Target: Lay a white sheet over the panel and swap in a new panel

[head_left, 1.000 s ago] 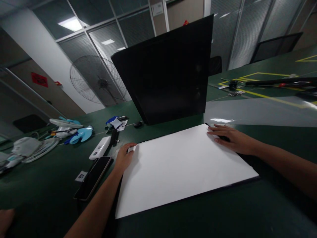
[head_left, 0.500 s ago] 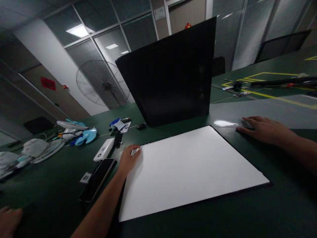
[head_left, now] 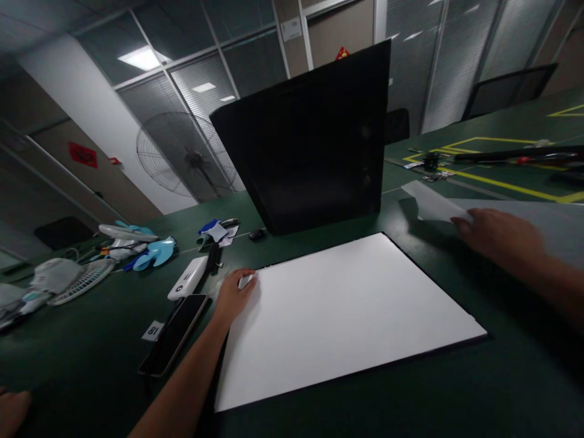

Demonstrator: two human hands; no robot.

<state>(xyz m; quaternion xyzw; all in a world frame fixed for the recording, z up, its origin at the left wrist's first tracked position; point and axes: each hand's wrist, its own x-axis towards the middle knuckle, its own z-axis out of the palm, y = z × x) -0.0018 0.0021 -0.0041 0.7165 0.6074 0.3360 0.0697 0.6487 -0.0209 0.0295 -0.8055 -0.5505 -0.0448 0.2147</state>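
A large white panel (head_left: 347, 316) lies flat on the dark green table (head_left: 410, 395) in front of me. My left hand (head_left: 232, 295) rests on its far left corner with the fingers curled over a small white object I cannot make out. My right hand (head_left: 499, 238) is off to the right of the panel. Its fingers pinch the corner of a thin grey translucent sheet (head_left: 433, 207), and that corner is lifted off the table. A big black panel (head_left: 314, 140) stands tilted just behind the white one.
Left of my arm lie a black phone (head_left: 176, 334), a white power bank (head_left: 187, 278) and a small numbered tag (head_left: 152, 331). Farther left are blue gloves (head_left: 152, 252) and fan parts (head_left: 82, 280). A standing fan (head_left: 187, 158) is behind. Another hand (head_left: 11, 410) shows at the bottom left.
My right hand left the white panel's far right corner, moved right onto the grey sheet, and has now picked up its corner. My left hand stayed in place.
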